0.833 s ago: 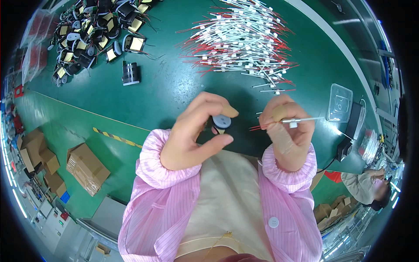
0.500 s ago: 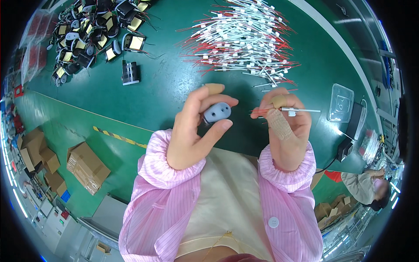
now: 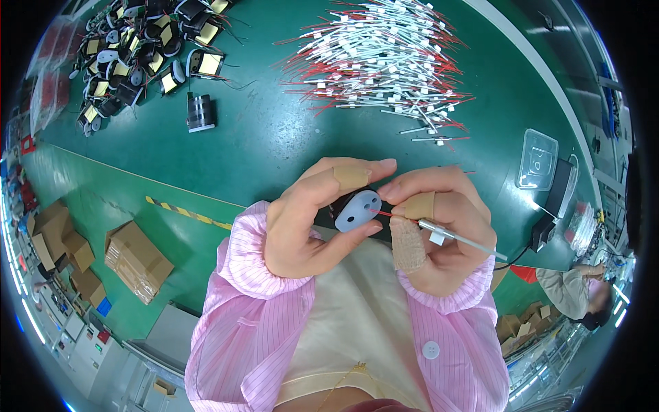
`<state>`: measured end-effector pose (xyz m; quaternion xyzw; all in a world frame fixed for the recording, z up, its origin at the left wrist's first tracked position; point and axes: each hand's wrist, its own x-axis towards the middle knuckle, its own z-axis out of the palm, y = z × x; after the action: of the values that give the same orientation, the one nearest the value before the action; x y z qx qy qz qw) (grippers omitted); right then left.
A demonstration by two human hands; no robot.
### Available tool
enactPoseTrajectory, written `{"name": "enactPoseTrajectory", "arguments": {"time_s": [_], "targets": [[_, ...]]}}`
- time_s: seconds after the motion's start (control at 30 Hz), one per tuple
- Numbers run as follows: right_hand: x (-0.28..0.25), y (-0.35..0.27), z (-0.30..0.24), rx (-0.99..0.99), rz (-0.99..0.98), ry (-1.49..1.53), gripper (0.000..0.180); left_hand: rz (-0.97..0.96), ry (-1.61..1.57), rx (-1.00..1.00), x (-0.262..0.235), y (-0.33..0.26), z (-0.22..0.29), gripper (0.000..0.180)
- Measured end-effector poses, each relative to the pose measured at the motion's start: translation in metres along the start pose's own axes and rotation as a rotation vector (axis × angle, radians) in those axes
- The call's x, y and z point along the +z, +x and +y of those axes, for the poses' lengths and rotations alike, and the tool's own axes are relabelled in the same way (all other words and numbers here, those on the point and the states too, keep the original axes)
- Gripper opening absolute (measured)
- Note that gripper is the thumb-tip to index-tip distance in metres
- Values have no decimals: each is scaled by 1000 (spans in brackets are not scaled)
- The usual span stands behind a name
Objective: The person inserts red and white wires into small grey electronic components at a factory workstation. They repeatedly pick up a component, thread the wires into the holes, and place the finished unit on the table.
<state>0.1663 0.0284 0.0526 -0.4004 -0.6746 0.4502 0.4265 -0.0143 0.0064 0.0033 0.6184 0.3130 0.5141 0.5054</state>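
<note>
My left hand (image 3: 305, 220) is closed around a small black coil unit with a grey-blue oval end cap (image 3: 358, 211). Several dark holes in the cap face right. Between thumb and forefinger, my right hand (image 3: 439, 226) pinches a lead with red wires, a metal sleeve, a white tag and a pale tube (image 3: 456, 238). The red wire ends reach the cap near one of its holes; whether they are inside it I cannot tell. Tan bandages wrap fingers of both hands. Beyond them lies a large pile of similar red and white leads (image 3: 384, 62).
Many black coil units (image 3: 130, 62) with yellow labels are heaped at the far left. A single black cylinder (image 3: 200, 112) stands nearer. At the right are a clear plastic box (image 3: 537, 159) and a black device (image 3: 559, 189) with a cable. Another person (image 3: 573, 292) sits beyond.
Both hands have come closer to me and together. The right hand has brought the red wire ends to the cap, and the lead now slants down to the right.
</note>
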Motion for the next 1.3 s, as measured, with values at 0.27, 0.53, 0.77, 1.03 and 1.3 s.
{"name": "enactPoseTrajectory", "arguments": {"time_s": [0.27,0.53,0.77,1.03,1.3], "targets": [[2,1,0,-17,-3,-14,18,-27,-23,21,-5,-1,-1,58],[6,3,0,-59,9,-78,20,-32,-6,8,-7,0,-1,58],[6,6,0,-84,2,-92,21,-8,-10,11,-7,2,0,57],[8,8,1,-72,13,-122,21,-59,70,-18,-10,5,3,57],[10,9,0,-84,31,-166,22,-69,100,3,-11,4,2,57]]}}
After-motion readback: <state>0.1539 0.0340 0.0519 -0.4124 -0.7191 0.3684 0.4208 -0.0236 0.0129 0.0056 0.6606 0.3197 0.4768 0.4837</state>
